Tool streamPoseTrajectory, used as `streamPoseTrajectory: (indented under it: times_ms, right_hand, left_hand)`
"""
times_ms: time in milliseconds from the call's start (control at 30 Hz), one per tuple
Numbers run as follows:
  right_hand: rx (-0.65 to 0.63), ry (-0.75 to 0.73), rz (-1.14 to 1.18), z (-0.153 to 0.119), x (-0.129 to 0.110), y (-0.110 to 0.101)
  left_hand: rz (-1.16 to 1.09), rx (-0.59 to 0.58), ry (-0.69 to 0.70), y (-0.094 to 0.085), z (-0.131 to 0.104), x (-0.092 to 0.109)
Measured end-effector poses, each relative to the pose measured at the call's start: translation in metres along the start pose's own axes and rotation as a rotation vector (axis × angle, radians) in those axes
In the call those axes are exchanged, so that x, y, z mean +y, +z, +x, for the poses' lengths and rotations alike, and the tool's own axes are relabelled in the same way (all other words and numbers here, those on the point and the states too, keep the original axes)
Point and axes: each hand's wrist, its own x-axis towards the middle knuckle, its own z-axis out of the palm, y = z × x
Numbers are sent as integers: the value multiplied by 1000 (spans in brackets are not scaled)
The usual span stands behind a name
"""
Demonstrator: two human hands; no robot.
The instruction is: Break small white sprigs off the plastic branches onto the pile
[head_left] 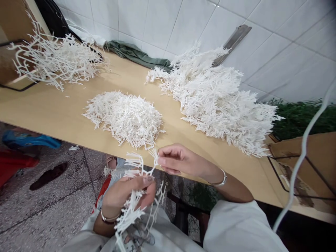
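Above my lap, my left hand (128,192) is closed around a white branched plastic sprig (131,211), which hangs down below the fingers and also sticks up past the thumb. My right hand (181,160) pinches a thin upper tip of that sprig between thumb and forefinger, at the table's front edge. Just beyond my hands lies a heap of small white sprig pieces (128,117). A larger heap of full, bushy white sprigs (223,101) rests to the right against the wall. At the far left is a tangle of bare white stems (63,61).
The narrow wooden table (105,78) runs along a tiled wall. Dark green cloth (136,56) lies at its back. On the right are a cardboard box (315,154), green artificial foliage (312,115) and a hanging white cable (304,150). A dark slipper (48,176) lies on the floor.
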Motion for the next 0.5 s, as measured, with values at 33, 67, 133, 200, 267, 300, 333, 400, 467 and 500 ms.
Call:
streamPoseTrajectory:
  times_ms: [33,67,133,200,267,300,333,400,467,500]
  right_hand:
    - [-7,11,25,-1,0,2]
    - [-7,16,40,-2,0,3]
    - [12,-7,31,-2,2,6]
    - [67,-88,-34,-2,5,7]
    - [170,-200,-153,-2,7,9]
    - [218,-251,-215,-3,8,10]
    - [261,-298,-269,-3,8,12]
    - [328,-367,-332,-4,11,17]
    - [374,-418,-332,-3,14,20]
    - [387,-438,-325,-2,16,20]
  left_hand:
    - [-6,-47,-18,0,-2,1]
    - [-4,-91,-26,1,-4,2]
    - [11,-139,-18,3,-7,3]
    - [17,-124,-5,4,-7,2]
    - [-4,-71,-18,4,-6,-1]
    - [-18,-45,-30,3,-4,-2]
    - [-28,-16,-35,2,-2,-4]
    - [-33,29,-25,2,2,-7]
    - [-21,50,-7,7,-2,-9]
    - [-3,61,-1,11,-8,-11]
